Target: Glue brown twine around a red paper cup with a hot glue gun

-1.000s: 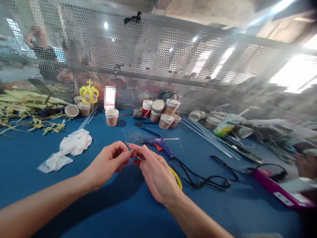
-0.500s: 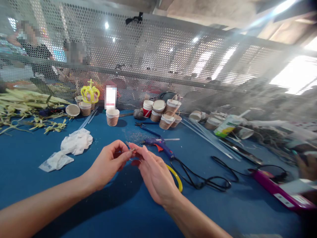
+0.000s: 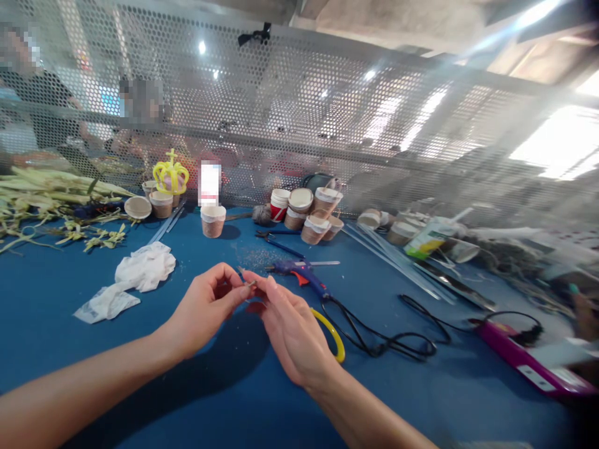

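Note:
My left hand is closed in a pinch on a small thin strip, too small to identify surely. My right hand meets it fingertip to fingertip around the strip. A pair of scissors with a yellow handle runs through my right hand; the loop shows beside the wrist and a grey tip shows by the fingers. The palm hides the middle of the scissors. Just beyond my hands lies a blue glue gun with a red trigger, its nozzle pointing left.
Twine-wrapped paper cups stand along a perforated metal screen. Crumpled white tissue lies left, near dried husks and a yellow crown. Right are glue sticks, a black cord and a purple power strip.
My hands stay nearly in place, with only a slight shift of the fingers. Beyond the screen, a person has moved left. At far right, another person's hand has shifted.

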Demonstrator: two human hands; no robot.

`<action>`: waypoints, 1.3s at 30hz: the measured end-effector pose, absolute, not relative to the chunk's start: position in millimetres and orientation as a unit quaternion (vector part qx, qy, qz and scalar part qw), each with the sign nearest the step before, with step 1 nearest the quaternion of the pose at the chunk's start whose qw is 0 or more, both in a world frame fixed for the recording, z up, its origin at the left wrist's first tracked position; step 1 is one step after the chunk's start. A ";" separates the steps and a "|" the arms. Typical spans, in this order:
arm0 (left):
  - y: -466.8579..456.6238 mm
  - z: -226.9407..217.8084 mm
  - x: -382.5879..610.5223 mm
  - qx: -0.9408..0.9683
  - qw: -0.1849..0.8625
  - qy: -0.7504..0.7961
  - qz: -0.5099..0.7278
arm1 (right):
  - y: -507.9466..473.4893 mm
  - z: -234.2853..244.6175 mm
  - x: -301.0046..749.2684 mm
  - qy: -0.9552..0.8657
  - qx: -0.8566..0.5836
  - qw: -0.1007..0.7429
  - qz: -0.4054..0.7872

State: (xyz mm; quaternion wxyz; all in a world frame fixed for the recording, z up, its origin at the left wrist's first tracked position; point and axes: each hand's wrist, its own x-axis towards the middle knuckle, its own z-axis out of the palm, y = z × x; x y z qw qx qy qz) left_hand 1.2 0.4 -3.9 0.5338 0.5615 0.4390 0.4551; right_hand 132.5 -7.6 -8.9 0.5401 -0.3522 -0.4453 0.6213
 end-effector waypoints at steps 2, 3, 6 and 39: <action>0.6 -3.3 0.4 0.568 0.521 0.445 0.456 | -8.0 -10.1 133.1 -0.456 -0.357 0.536 0.614; 0.7 -3.0 0.0 0.571 0.514 0.449 0.457 | -8.2 -10.6 133.4 -0.460 -0.359 0.534 0.611; 1.3 -2.2 -1.1 0.576 0.497 0.454 0.464 | -8.1 -11.7 134.4 -0.470 -0.366 0.525 0.608; 5.5 -6.4 -6.9 0.590 0.472 0.459 0.467 | -14.7 -9.5 135.6 -0.535 -0.335 0.410 0.658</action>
